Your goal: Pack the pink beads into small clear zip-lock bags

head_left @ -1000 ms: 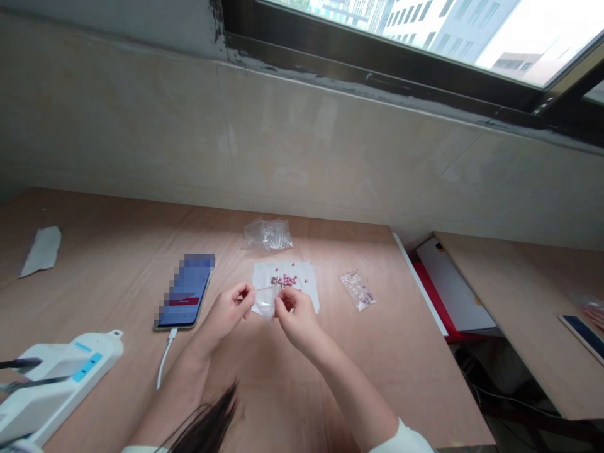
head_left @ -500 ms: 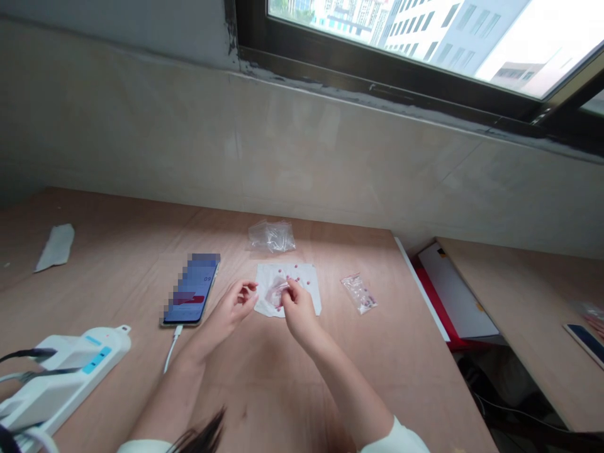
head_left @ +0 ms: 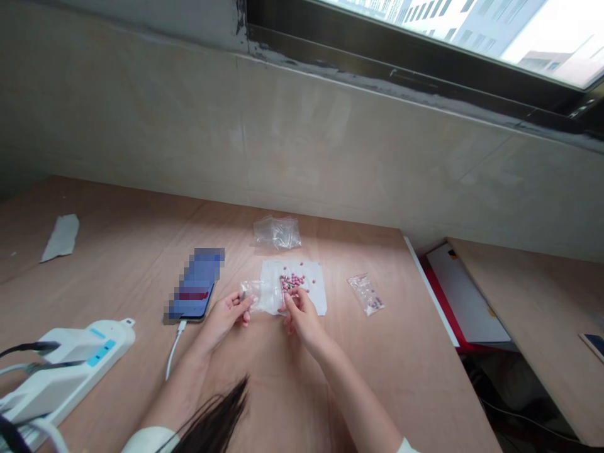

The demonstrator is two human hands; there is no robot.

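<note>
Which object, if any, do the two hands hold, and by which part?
A small clear bag: the left hand pinches its left end, and the right hand its right end, by the reddish strip.

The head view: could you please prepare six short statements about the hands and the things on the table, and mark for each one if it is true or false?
1. A white cable is plugged into the phone. True.
2. The left hand pinches a small clear bag. True.
3. The right hand is holding the phone. False: its fingers are at the other end of the small clear bag.
4. Pink beads lie on a white sheet. True.
5. The phone lies to the right of the white sheet. False: it lies to the left.
6. The power strip has nothing plugged into it. False: several cords run to it.
</note>
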